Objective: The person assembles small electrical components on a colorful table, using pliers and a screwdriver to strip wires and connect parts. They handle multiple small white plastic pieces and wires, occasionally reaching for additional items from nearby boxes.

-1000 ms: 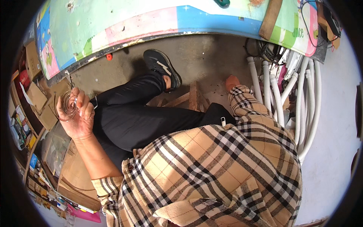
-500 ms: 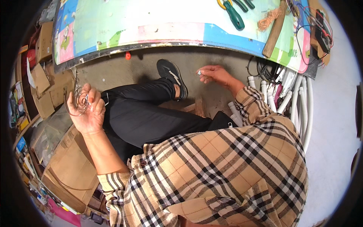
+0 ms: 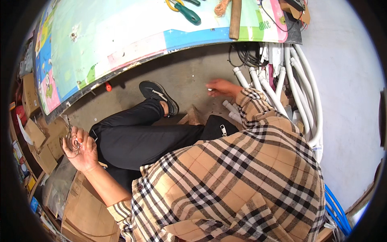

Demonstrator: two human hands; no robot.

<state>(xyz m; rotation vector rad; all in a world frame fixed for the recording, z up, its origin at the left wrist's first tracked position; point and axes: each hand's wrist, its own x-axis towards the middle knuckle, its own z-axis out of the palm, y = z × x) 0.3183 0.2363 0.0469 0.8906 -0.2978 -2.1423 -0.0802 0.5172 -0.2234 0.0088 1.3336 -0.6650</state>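
At the lower left, my left hand [image 3: 84, 155] is raised beside my bent knee, its fingers closed on a flat spiral coil [image 3: 73, 142] of thin brownish metal. Part of that coil is hidden by the fingers. My right hand [image 3: 223, 87] hangs over the floor in front of me, well apart from the left. A small white piece [image 3: 210, 89] shows at its pinched fingertips, too small to identify.
Ahead stands a table [image 3: 133, 36] with a colourful cover, bearing a green-handled tool [image 3: 189, 15] and a wooden handle [image 3: 235, 20]. White hoses [image 3: 310, 92] bunch at the right. Cardboard boxes [image 3: 86, 205] crowd the left. My shoe [image 3: 159, 97] rests on the floor.
The view has turned to the right, so the table and its tools sit further left and higher. Both hands keep their closed grips; the right has turned, showing less of the white piece.
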